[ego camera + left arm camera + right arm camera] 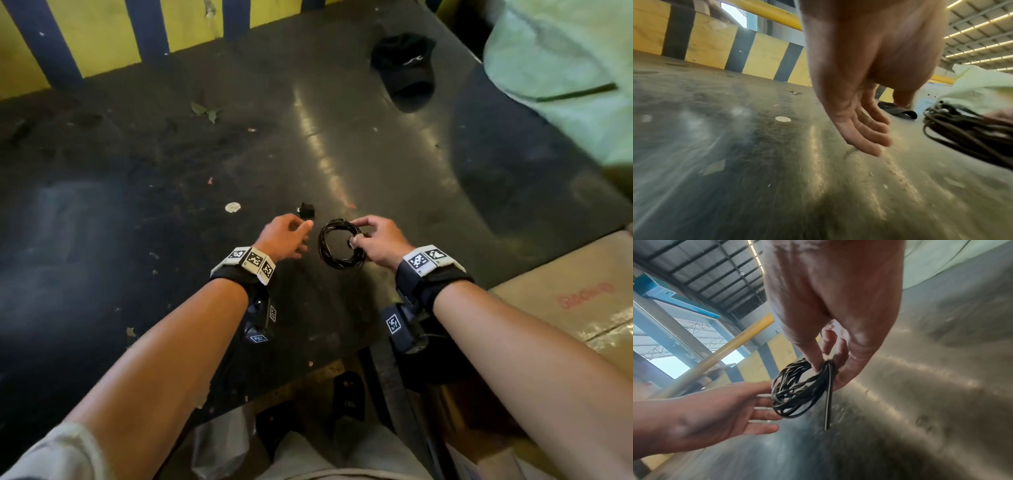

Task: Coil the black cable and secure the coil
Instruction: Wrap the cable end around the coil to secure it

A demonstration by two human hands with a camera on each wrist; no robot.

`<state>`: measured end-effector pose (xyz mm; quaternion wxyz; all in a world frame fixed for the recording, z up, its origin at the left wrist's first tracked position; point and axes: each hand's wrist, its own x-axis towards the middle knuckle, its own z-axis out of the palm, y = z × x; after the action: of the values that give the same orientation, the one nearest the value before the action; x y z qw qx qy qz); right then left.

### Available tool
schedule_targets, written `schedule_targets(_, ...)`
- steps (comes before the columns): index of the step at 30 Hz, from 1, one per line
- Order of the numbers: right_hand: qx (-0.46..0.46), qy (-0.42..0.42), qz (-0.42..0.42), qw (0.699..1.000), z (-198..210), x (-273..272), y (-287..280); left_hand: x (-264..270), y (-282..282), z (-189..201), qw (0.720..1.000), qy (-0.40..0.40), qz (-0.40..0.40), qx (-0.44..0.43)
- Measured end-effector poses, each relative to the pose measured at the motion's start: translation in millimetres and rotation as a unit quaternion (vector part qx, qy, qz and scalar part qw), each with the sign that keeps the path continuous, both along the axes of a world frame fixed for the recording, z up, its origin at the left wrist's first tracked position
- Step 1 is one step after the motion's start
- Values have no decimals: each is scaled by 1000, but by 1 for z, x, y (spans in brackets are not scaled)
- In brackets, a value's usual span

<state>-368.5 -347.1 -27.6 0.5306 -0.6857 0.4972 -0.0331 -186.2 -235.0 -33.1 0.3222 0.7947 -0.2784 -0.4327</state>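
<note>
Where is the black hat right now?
In the head view the black hat lies at the table's far right, beside the pale green sack, well beyond both hands.

surface: dark scuffed table (137,164) | on it: black cap (406,63), dry leaves (205,110), small black piece (306,209)

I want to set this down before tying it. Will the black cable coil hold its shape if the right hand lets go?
Probably not fully. The black cable coil shows loose, uneven loops, pinched only at one side by the right hand, so it may spring open. A free end hangs straight, suggesting some stiffness. It looks light.
</note>
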Motion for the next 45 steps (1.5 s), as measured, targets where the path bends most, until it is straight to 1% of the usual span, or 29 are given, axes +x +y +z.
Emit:
schedule_targets(1,-1,6,-3,1000,-2,-3,-10,4,-8,-4,995,-94,-18,-3)
schedule_targets(2,-2,9,-8,1000,-3,-5,-19,9,-16,-9,980,-192,-43,-10)
schedule_targets(3,-4,10,-15,1000,-7,-8,-28,12,-24,-14,958,-274,-76,-22)
schedule_targets(5,-2,5,-33,999,-16,-13,-46,16,-41,-23,914,-375,-152,-30)
schedule_targets(6,0,2,-37,999,-18,-15,-52,16,-49,-26,892,-409,-191,-20)
schedule_targets(8,5,2,-37,999,-19,-19,-59,19,-67,-34,849,-460,-257,29)
schedule_targets(10,9,6,-35,999,-20,-21,-62,22,-81,-41,813,-486,-304,95)
schedule_targets(12,15,6,-33,999,-23,-23,-64,26,-90,-46,794,-493,-325,146)
schedule_targets(14,23,2,-25,999,-27,-25,-65,31,-93,-51,785,-497,-330,167)
schedule_targets(15,27,1,-20,999,-30,-25,-66,33,-94,-53,786,-497,-329,166)
schedule_targets(17,32,-1,-15,999,-32,-25,-67,37,-92,-56,801,-494,-307,144)
schedule_targets(18,36,-2,-15,999,-33,-24,-66,38,-89,-58,817,-488,-280,125)
schedule_targets(19,39,-3,-16,999,-33,-24,-66,38,-86,-57,842,-473,-241,100)
schedule_targets(20,42,-6,-18,999,-34,-23,-66,37,-83,-57,873,-445,-188,71)
schedule_targets(22,53,-17,-23,998,-34,-21,-65,32,-75,-55,936,-347,-60,23)
schedule_targets(23,60,-24,-26,998,-33,-19,-64,29,-71,-51,958,-287,0,6)
schedule_targets(25,81,-44,-35,995,-29,-16,-60,21,-64,-51,979,-185,85,-7)
schedule_targets(27,115,-79,-47,989,-23,-13,-53,13,-56,-54,987,-92,133,-18)
schedule_targets(28,130,-97,-48,986,-21,-11,-49,8,-52,-57,987,-64,147,-27)
schedule_targets(30,143,-122,-38,982,-15,-8,-42,-1,-43,-59,985,-36,163,-40)
schedule_targets(32,142,-128,-26,981,-13,-5,-37,-10,-35,-58,981,18,180,-69)
schedule_targets(34,140,-123,-20,982,-11,-3,-31,-17,-29,-53,978,70,177,-90)
schedule_targets(36,128,-109,-12,986,-10,-4,-26,-21,-22,-51,975,77,187,-94)
schedule_targets(39,113,-85,-1,990,-9,-5,-19,-26,-12,-46,974,50,213,-66)
schedule_targets(44,90,-60,17,994,-6,-2,-9,-23,4,-45,974,70,214,-39)
schedule_targets(45,88,-58,18,994,-6,-2,-8,-21,7,-46,975,62,209,-36)
